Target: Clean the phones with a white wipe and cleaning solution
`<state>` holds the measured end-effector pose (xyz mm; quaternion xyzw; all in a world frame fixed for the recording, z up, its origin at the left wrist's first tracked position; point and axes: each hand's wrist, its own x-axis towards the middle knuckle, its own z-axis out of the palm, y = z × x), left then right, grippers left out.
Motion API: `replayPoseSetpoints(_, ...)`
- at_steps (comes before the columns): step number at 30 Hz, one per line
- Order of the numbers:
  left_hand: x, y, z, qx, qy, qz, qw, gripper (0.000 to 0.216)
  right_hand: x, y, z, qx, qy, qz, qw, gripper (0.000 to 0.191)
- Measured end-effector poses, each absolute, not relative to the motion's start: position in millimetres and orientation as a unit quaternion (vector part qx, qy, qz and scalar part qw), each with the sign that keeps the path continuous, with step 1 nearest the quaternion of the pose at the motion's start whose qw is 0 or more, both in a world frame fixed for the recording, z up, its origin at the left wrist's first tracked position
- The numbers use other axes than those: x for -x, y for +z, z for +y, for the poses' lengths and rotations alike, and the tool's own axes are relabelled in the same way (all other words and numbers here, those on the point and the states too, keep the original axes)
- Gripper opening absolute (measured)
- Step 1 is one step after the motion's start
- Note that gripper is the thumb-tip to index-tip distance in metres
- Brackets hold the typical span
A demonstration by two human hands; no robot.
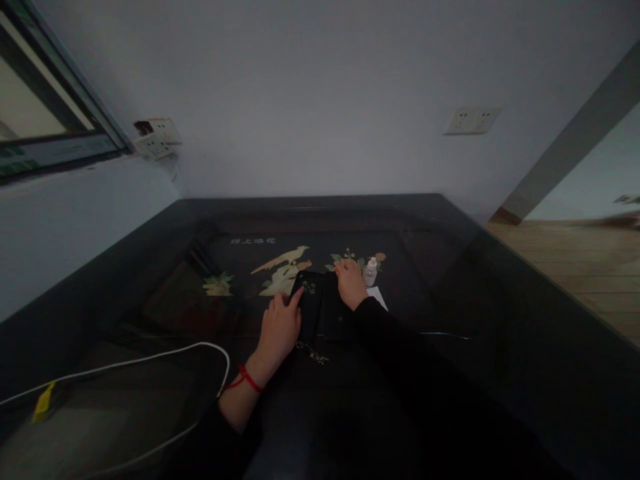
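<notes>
A black phone (311, 303) lies flat on the dark glossy table, with a small metallic chain (312, 353) by its lower end. My left hand (281, 325), a red cord around the wrist, is at its left edge, one finger stretched onto its surface and the others partly bent. Close beside it on the right lies a second flat black slab (334, 317), phone-sized; dimness hides its details. My right hand (351, 283) has its fingers closed over this slab's upper right part. A small white bottle (370, 272) stands just right of that hand, near a white piece of paper (378, 297).
The table (425, 233) bears a bird-and-flower pattern and backs onto a pale wall (310, 100). A white cable (150, 355) with a yellow tag (44, 403) curves across the left front. Wall sockets (471, 121) are at right, with more sockets (159, 138) at left beside a window.
</notes>
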<state>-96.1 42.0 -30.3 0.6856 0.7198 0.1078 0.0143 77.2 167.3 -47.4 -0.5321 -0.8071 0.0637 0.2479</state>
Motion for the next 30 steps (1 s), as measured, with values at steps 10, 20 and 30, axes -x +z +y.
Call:
replayPoseSetpoints(10, 88.7, -20.8, 36.7, -0.691, 0.093, 0.717, 0.008, 0.043, -72.6, -37.9, 157.3, 0.554, -0.001, -0.802, 0.224, 0.032)
replayPoseSetpoints(20, 71.1, 1.3, 36.6, -0.717, 0.21, 0.663, 0.054, 0.043, -103.1, 9.9, 130.5, 0.481, 0.045, -0.814, 0.322, 0.03)
replayPoseSetpoints(30, -17.3, 17.7, 106.1, -0.734, 0.269, 0.611, 0.124, 0.05, -182.3, 30.7, 159.7, 0.554, 0.13, -0.742, 0.354, 0.031)
